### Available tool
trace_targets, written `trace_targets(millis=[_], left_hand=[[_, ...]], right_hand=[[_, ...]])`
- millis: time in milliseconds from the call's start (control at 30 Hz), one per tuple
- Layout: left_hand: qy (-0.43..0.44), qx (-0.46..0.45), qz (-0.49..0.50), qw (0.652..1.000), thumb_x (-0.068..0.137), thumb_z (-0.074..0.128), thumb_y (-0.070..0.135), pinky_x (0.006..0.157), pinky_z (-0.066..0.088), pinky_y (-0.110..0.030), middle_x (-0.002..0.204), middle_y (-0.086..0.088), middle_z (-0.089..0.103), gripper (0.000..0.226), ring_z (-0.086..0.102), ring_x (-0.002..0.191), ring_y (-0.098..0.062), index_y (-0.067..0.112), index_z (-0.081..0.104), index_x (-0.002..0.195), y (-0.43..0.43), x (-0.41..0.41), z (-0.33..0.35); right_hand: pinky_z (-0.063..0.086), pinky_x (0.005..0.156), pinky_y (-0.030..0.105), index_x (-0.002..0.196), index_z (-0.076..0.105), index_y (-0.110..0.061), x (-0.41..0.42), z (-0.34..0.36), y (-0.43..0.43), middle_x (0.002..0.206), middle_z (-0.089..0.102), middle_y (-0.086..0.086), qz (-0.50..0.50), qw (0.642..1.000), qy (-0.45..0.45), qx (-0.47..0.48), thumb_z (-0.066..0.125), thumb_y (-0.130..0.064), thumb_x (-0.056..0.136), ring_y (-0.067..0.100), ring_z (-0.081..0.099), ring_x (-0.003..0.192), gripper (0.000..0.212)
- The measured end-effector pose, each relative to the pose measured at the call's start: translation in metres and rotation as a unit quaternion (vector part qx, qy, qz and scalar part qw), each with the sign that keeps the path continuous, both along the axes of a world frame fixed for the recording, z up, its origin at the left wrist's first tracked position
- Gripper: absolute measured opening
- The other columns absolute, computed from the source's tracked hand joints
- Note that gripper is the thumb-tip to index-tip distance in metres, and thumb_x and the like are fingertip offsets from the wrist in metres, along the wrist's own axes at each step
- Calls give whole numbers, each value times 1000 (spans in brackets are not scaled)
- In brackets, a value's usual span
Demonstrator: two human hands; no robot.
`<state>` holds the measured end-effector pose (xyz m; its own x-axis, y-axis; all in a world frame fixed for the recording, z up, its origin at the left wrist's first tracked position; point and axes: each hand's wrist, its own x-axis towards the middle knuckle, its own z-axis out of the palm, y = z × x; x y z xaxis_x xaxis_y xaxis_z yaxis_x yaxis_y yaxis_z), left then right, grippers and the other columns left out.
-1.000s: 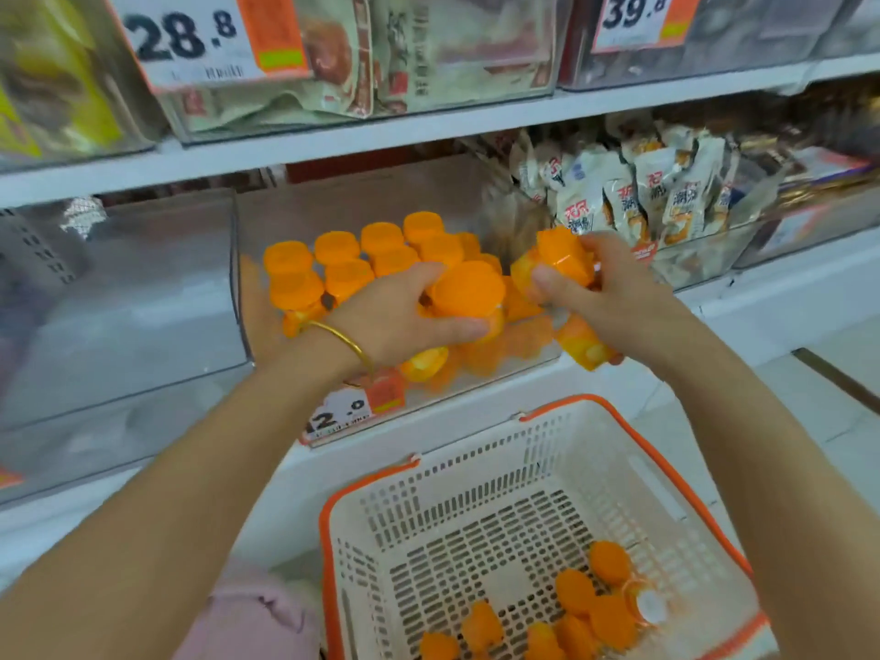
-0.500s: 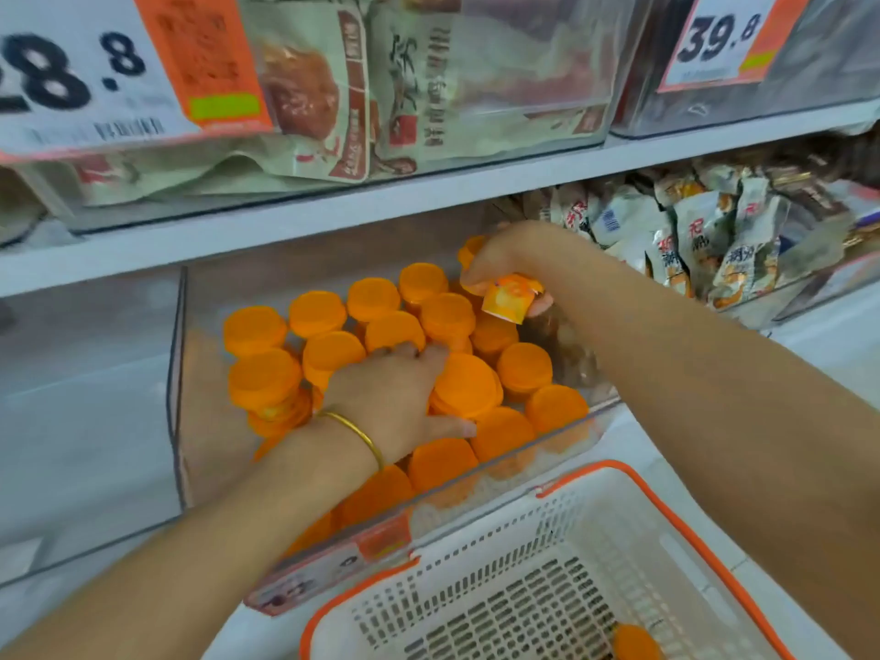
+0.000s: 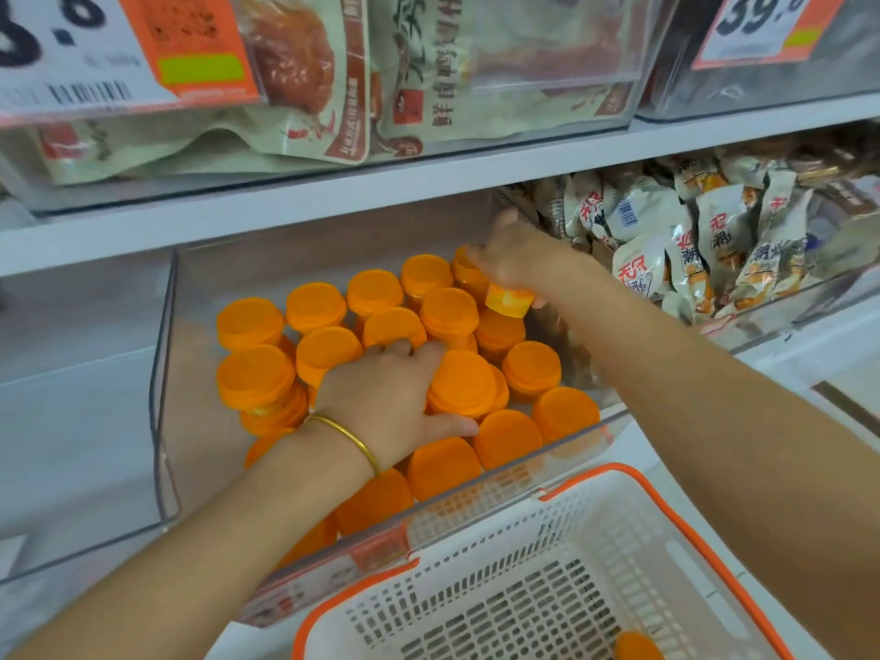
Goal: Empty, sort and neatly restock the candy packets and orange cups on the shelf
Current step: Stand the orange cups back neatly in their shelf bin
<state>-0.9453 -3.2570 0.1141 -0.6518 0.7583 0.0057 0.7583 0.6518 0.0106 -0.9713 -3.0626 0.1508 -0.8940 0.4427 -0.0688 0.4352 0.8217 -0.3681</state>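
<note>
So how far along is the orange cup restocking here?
Done: most orange cups stand lid-up in the clear bin. In hand: the right hand grips a tilted cup at the back, and the left hand rests on the middle ones. Remaining: a stray cup shows in the white basket; the candy packets beside lie jumbled.

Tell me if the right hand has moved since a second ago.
Yes. The right hand has gone from the front edge of the clear bin to its back right corner, where its fingers hold an orange cup.
</note>
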Motion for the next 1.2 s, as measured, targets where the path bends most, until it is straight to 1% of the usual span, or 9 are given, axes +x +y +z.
trace_targets(millis=[133, 367, 500, 600, 733, 800, 900, 1067, 1200], left_hand=[[5, -1, 6, 1000, 73, 44, 77, 81, 50, -35, 136, 0, 44, 82, 47, 121, -23, 31, 26, 139, -1, 0, -1], [21, 3, 21, 1000, 75, 42, 77, 79, 49, -33, 135, -1, 45, 80, 48, 120, -22, 27, 31, 136, -1, 3, -1], [22, 8, 21, 999, 75, 41, 77, 80, 50, -34, 136, -1, 45, 80, 47, 120, -22, 25, 32, 136, -2, 5, -1], [24, 15, 27, 999, 75, 42, 77, 78, 48, -32, 134, -1, 47, 80, 47, 120, -21, 24, 33, 134, -3, 7, -1], [7, 30, 41, 999, 72, 48, 76, 81, 46, -31, 133, -2, 45, 84, 46, 119, -21, 20, 32, 132, -6, 10, 1], [-25, 45, 53, 997, 70, 56, 74, 86, 44, -32, 132, -2, 42, 86, 42, 121, -22, 18, 31, 131, -9, 12, 2], [-74, 63, 63, 993, 68, 67, 64, 96, 40, -35, 132, -4, 36, 85, 35, 123, -24, 15, 32, 129, -16, 12, 4], [-141, 69, 57, 986, 74, 75, 40, 100, 32, -31, 130, -8, 37, 71, 35, 125, -26, 14, 41, 131, -27, 8, 14], [-129, 116, 27, 985, 74, 76, 35, 95, 30, -22, 131, -6, 43, 69, 40, 123, -20, 15, 44, 133, -55, 3, 36]], right_hand=[[39, 78, 41, 124, 31, -4, 22, -27, -10, 124, 51, 22, 11, 993, 74, 87, 30, -39, 101, 39, 51, 113, 41], [37, 99, 41, 119, 39, -1, 36, -32, 0, 127, 42, 21, 62, 987, 123, -81, 42, -36, 99, 34, 43, 118, 40], [39, 97, 39, 128, 41, -6, 56, -30, 7, 134, 37, 17, 109, 991, 78, 19, 61, -25, 90, 33, 42, 119, 47], [41, 92, 41, 128, 44, -5, 59, -33, 6, 133, 39, 17, 118, 986, 47, 104, 59, -14, 91, 38, 45, 117, 41], [42, 90, 43, 125, 50, -6, 72, -27, -5, 132, 44, 16, 78, 976, 153, 133, 51, 2, 89, 36, 44, 119, 37], [45, 86, 39, 118, 56, -10, 84, -22, -15, 121, 54, 11, 97, 969, 222, 57, 55, -4, 89, 25, 52, 105, 30], [39, 79, 20, 114, 60, -16, 96, -24, -35, 110, 56, 2, 207, 965, 136, -89, 66, -25, 88, 11, 47, 95, 28], [37, 64, 24, 113, 51, -15, 96, -31, -54, 103, 51, 1, 221, 969, 85, -67, 79, -28, 76, 18, 46, 91, 48], [44, 82, 30, 115, 52, -14, 101, -19, -69, 113, 55, -2, 187, 966, 136, -116, 79, -28, 75, 14, 51, 107, 50]])
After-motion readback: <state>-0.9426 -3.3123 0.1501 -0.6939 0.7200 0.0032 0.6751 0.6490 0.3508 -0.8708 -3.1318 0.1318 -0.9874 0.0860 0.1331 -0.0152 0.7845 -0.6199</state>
